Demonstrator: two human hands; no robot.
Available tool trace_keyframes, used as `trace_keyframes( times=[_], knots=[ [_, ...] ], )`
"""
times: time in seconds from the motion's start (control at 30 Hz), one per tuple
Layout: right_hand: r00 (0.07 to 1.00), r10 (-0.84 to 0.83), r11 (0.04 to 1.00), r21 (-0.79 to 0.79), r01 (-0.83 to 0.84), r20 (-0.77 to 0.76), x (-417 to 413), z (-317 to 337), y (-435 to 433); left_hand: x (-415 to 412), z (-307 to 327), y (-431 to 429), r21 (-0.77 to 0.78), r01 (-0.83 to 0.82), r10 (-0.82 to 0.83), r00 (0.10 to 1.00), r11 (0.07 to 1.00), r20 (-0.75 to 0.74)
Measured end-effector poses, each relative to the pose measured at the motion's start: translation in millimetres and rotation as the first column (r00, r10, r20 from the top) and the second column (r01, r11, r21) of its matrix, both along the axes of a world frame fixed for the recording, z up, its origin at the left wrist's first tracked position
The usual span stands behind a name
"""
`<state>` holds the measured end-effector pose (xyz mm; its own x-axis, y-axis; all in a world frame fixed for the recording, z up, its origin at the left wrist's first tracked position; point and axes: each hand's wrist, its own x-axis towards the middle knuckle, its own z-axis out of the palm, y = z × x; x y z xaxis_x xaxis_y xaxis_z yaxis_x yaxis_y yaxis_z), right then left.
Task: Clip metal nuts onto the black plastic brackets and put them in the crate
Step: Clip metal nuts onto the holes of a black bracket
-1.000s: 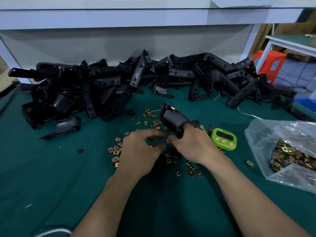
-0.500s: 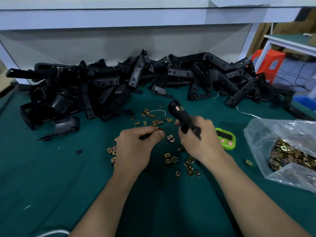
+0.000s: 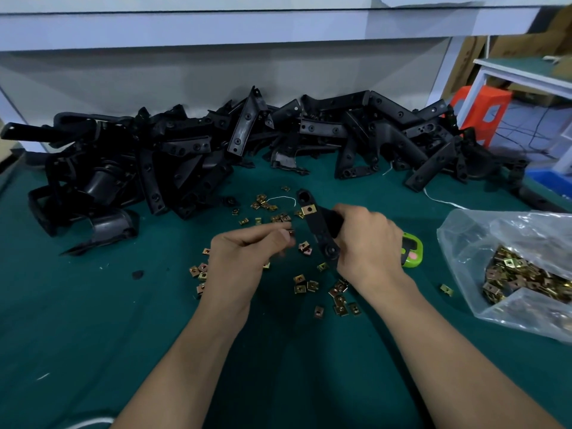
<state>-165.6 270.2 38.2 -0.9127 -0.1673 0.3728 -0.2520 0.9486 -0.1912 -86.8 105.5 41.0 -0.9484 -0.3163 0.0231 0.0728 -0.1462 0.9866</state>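
My right hand grips a black plastic bracket above the green mat, flat face toward me. One brass clip nut sits clipped on the bracket's upper edge. My left hand pinches another metal nut between thumb and fingertips, just left of the bracket. Several loose nuts lie scattered on the mat under and around both hands. No crate is in view.
A long heap of black brackets runs along the back of the green table. A clear plastic bag of nuts lies at the right. A green timer sits behind my right hand. An orange stool stands beyond the table.
My right hand has turned the bracket so its flat face with the clipped nut shows. My left hand has picked a nut off the mat and lifted it toward the bracket.
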Motion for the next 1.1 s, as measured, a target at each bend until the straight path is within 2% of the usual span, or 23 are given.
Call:
trace_keyframes(
  times=[0.1, 0.23, 0.4, 0.67, 0.83, 0.93, 1.1],
  knots=[
    [1.000, 0.004, 1.000, -0.001, -0.004, 0.010, -2, -2, 1, 1, 0, 3, 0.029, 0.040, -0.040, 0.999, 0.999, 0.003],
    [1.000, -0.009, 1.000, 0.011, 0.008, 0.012, -3, -3, 0, 2, -1, 6, -0.007, 0.093, -0.093, 0.995, 0.996, 0.026],
    [1.000, -0.008, 1.000, 0.019, 0.008, 0.008, -3, -4, 0, 4, 0, 9, 0.068, 0.139, -0.142, 0.989, 0.988, 0.042],
    [1.000, -0.015, 0.999, 0.036, 0.014, 0.010, 0, -3, -3, 5, 0, 14, 0.105, 0.142, -0.150, 0.986, 0.984, 0.071],
    [0.999, -0.027, 0.996, 0.082, 0.030, -0.031, 3, 0, -4, 5, -1, 15, 0.222, 0.153, -0.179, 0.978, 0.963, 0.104],
    [0.998, -0.036, 0.993, 0.108, 0.042, -0.058, 5, 1, -5, 4, -1, 14, 0.290, 0.117, -0.159, 0.979, 0.950, 0.127],
    [0.988, -0.052, 0.989, 0.126, 0.071, -0.143, 8, 2, -8, 5, -2, 20, 0.279, 0.045, -0.091, 0.984, 0.959, 0.153]
  ],
)
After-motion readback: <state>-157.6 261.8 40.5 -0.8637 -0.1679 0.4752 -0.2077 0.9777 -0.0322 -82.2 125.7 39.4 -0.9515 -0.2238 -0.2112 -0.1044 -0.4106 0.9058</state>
